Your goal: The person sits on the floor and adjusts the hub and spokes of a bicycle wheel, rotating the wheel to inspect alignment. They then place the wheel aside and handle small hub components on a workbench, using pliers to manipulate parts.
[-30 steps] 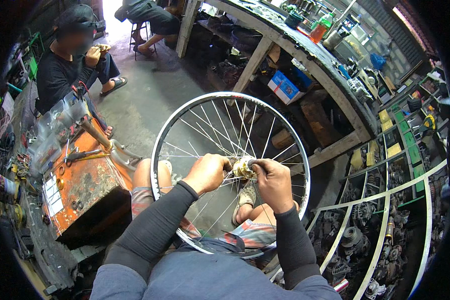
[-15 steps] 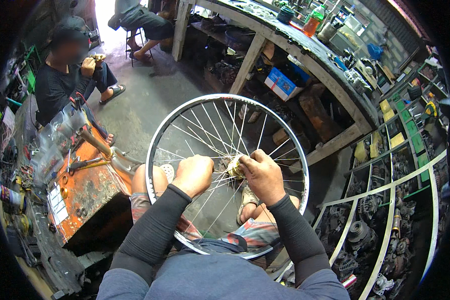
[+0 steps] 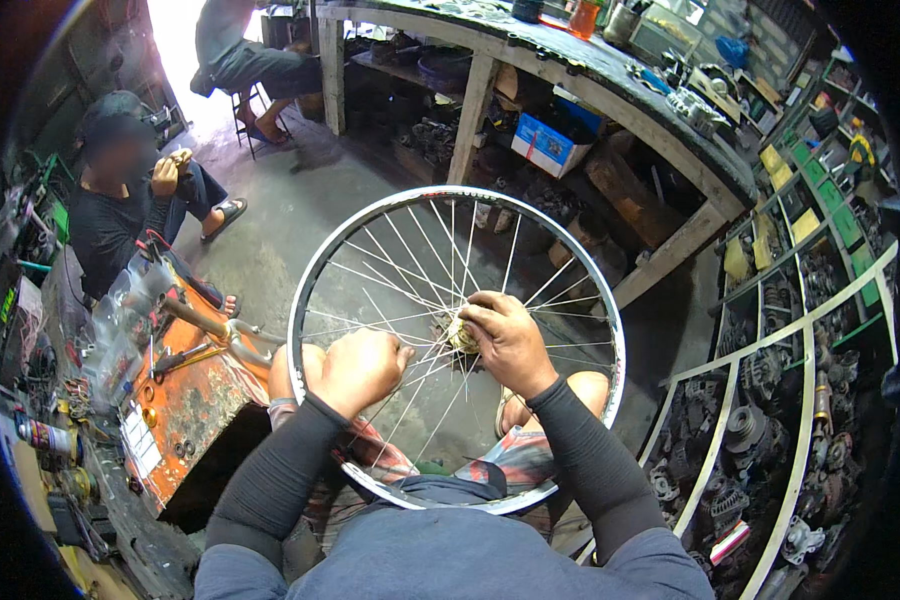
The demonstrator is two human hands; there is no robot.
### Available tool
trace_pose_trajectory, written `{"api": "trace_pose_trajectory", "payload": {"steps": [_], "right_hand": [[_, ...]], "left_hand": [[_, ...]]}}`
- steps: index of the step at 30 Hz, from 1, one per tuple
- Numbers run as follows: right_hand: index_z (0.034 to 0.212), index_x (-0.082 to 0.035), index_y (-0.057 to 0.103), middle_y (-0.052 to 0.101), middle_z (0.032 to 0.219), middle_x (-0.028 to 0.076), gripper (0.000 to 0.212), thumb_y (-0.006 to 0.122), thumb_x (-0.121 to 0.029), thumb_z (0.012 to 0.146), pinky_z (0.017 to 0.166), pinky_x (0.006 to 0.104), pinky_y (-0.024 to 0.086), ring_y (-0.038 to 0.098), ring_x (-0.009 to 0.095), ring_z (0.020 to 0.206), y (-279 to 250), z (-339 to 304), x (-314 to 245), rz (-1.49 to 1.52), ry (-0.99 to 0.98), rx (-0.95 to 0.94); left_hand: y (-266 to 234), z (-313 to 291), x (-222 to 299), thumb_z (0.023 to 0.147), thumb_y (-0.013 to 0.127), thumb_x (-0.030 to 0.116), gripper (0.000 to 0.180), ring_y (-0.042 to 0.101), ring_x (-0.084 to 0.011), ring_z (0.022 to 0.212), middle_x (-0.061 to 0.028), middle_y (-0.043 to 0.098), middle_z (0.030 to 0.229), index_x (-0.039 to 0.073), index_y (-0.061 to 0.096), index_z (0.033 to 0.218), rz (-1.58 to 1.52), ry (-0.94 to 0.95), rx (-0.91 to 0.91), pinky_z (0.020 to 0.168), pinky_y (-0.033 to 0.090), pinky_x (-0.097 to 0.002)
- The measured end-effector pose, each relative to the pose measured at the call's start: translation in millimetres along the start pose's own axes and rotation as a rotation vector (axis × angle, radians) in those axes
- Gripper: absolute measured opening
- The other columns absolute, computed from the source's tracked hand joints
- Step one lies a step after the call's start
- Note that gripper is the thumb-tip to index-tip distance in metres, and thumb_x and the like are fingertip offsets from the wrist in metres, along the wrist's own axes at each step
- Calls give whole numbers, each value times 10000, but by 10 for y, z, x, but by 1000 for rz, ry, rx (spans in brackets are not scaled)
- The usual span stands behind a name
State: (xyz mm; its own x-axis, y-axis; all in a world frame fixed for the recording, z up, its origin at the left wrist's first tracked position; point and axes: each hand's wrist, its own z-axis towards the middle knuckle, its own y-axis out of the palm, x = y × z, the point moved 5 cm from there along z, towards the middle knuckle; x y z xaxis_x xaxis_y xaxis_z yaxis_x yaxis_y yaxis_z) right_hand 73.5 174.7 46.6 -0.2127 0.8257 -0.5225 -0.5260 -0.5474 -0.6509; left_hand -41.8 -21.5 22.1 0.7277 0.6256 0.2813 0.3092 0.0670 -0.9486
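A bicycle wheel [image 3: 298, 310] with a black and silver rim lies across my lap, its thin metal spokes [image 3: 410, 245] running in to a yellowish hub [image 3: 461, 335]. Several spokes cross at uneven angles on the left side. My left hand [image 3: 360, 372] is closed left of the hub, thumb and forefinger pinched on a spoke. My right hand [image 3: 508, 340] is at the hub, with its fingers curled and gripping the hub's right side. The palm side of both hands is hidden.
An orange worktop [image 3: 195, 405] with tools, rings and a metal bicycle fork is at left. A seated person [image 3: 120, 215] is beyond it. A long workbench [image 3: 590, 65] spans the back. Shelves of metal parts [image 3: 745, 430] line the right.
My left hand has drawn away from the hub, leftward and slightly down. My right hand has shifted slightly left and stays at the hub. The view has swung a little.
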Motion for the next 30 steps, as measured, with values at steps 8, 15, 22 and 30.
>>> {"api": "trace_pose_trajectory", "payload": {"steps": [8,15,22,30], "right_hand": [[1461,-45,660,715,1311,187,597,838,-66,891,1076,465,535,657,395,1206,-21,6,51,33,55,-98],[1502,8,595,703,1381,208,737,884,-101,833,1095,461,525,654,394,1219,-80,-46,101,36,4,-147],[1371,3,673,719,1360,195,564,868,-88,850,1088,464,529,667,391,1210,-42,-72,80,69,11,-171],[1071,-70,832,752,1324,161,224,847,-17,854,1080,474,538,682,394,1240,-76,-148,-79,80,35,148]], "left_hand": [[679,566,-244,1160,615,386,460,658,-110,874,-29,773,1037,10,746,1391,-714,59,-717,831,559,-308],[683,570,-192,1129,615,268,362,765,-187,947,-135,832,1011,-24,789,1254,-487,83,-659,891,588,-379],[887,513,-356,1076,621,352,367,768,-201,885,-93,828,960,84,842,1192,-452,-3,-583,866,581,-375],[831,354,-338,1079,635,325,385,772,-244,992,-152,825,1079,4,816,1192,-599,-35,-565,932,584,-399]]}}
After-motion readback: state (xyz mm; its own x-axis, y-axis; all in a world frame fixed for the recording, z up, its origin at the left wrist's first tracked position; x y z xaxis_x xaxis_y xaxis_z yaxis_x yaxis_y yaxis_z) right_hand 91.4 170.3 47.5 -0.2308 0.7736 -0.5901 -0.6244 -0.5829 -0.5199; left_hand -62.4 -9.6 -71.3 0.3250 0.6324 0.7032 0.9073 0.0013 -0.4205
